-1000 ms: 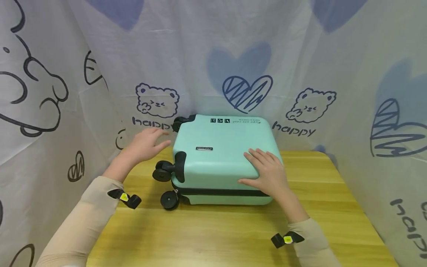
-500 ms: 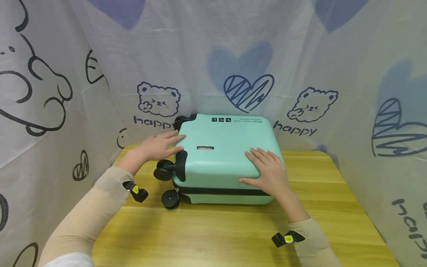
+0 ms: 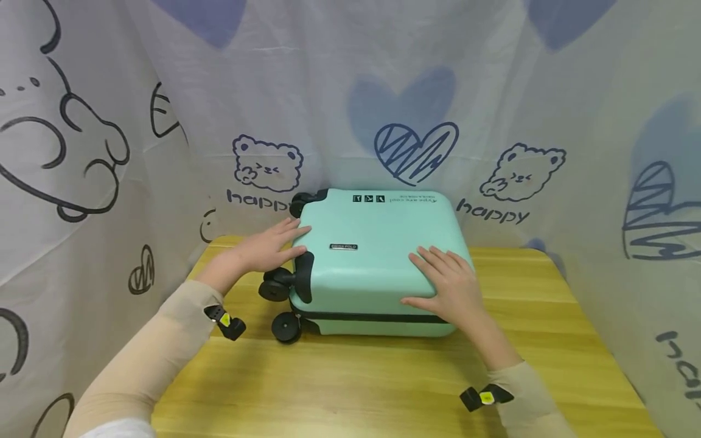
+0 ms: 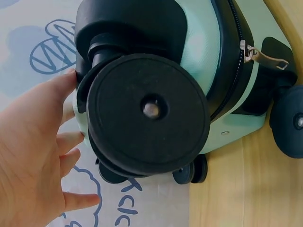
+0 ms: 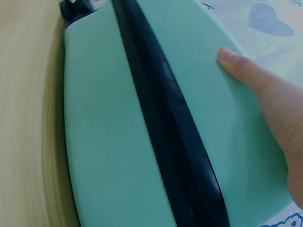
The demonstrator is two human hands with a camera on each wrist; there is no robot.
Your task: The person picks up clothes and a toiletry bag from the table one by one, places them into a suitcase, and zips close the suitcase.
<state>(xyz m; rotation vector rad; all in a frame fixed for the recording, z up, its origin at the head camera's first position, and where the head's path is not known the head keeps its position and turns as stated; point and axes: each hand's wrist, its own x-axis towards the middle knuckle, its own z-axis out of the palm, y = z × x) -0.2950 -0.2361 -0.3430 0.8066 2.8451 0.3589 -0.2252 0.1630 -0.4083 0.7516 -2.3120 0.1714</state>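
Two hands rest on a mint-green suitcase [image 3: 378,255] lying flat on the wooden bench [image 3: 350,383], wheels to the left. The left hand [image 3: 268,249] lays straight fingers on the shell's left edge, just above the near black wheel [image 4: 147,111]; the right hand [image 3: 451,283] lies flat on the near right corner, thumb by the dark zipper band [image 5: 165,127]. Neither grip closes round anything. To steady or shift the case well, I judge even palm pressure and fingers clear of the wheels matter. A small badge [image 3: 343,246] and printed lettering near the far edge are too small to read; the curtain [image 3: 493,214] says "happy".
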